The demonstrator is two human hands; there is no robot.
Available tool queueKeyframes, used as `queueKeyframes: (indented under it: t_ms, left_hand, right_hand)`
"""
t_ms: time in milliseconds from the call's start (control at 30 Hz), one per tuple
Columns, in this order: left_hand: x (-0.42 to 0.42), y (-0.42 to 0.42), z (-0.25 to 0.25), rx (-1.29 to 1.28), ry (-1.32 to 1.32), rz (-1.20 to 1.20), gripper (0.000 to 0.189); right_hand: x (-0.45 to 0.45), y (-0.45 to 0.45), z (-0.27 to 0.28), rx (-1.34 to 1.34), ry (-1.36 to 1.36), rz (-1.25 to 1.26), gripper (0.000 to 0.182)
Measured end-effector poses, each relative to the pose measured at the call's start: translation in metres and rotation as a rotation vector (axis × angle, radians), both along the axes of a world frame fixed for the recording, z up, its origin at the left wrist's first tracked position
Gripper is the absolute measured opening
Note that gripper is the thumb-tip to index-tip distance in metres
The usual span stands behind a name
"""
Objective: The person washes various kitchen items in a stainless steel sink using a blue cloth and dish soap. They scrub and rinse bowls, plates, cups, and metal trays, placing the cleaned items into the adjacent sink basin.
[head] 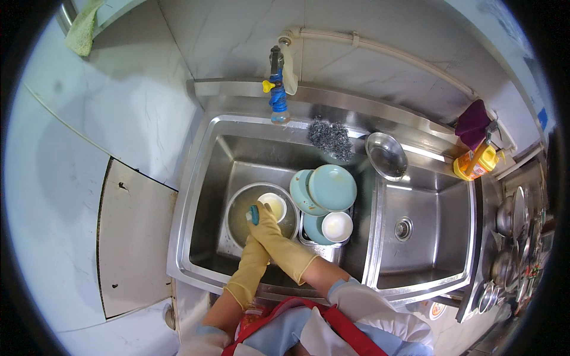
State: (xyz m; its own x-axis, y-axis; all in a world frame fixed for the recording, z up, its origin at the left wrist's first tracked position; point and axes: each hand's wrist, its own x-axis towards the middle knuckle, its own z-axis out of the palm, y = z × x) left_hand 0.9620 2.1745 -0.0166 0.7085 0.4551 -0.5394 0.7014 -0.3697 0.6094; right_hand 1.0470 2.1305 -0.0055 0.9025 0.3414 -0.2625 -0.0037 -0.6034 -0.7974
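Both my hands wear yellow rubber gloves over the left sink basin. My right hand is above a round metal basin of cloudy water, a teal scrubbing cloth or sponge at its fingers and a white bowl just beside them; its exact grip is unclear. My left hand lies lower, crossed partly under the right, its fingers hidden. Right of the basin, light-blue plates and another white bowl rest on a rectangular metal container.
A faucet wrapped in blue stands behind. Steel wool and a metal bowl sit along the sink's back. The right sink basin has a drain. A yellow bottle stands at the back right, with metal dishware on the far right.
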Motion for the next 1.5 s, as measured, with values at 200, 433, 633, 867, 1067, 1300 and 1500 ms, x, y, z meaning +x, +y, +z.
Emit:
queueKeyframes:
  t_ms: [200, 433, 633, 867, 1067, 1300, 1500]
  left_hand:
    - [0.009, -0.011, 0.039, -0.459, -0.023, 0.292, 0.044]
    - [-0.014, 0.004, 0.005, -0.903, 0.010, 0.491, 0.036]
    - [-0.012, 0.037, -0.007, -0.745, 0.036, 0.671, 0.023]
    - [-0.002, 0.050, -0.018, -0.819, -0.070, 0.624, 0.027]
    - [0.001, 0.040, 0.002, -0.716, 0.005, 0.548, 0.030]
    - [-0.003, 0.037, -0.007, -0.445, 0.163, 0.399, 0.027]
    - [0.014, 0.030, -0.005, -0.416, 0.187, 0.297, 0.033]
  right_hand:
    - [0.021, -0.010, -0.063, 0.407, 0.185, -0.227, 0.028]
    - [0.030, -0.034, -0.036, 0.190, 0.375, -0.309, 0.031]
    - [0.016, -0.068, -0.048, -0.059, -0.169, 0.244, 0.035]
    - [0.005, -0.039, -0.085, -0.733, 0.030, 0.836, 0.040]
    - [0.021, -0.025, -0.161, -0.594, 0.194, 0.685, 0.036]
    - [-0.005, -0.027, -0.038, 0.370, -0.154, 0.163, 0.034]
    - [-0.004, -0.016, -0.005, 0.133, -0.510, 0.317, 0.033]
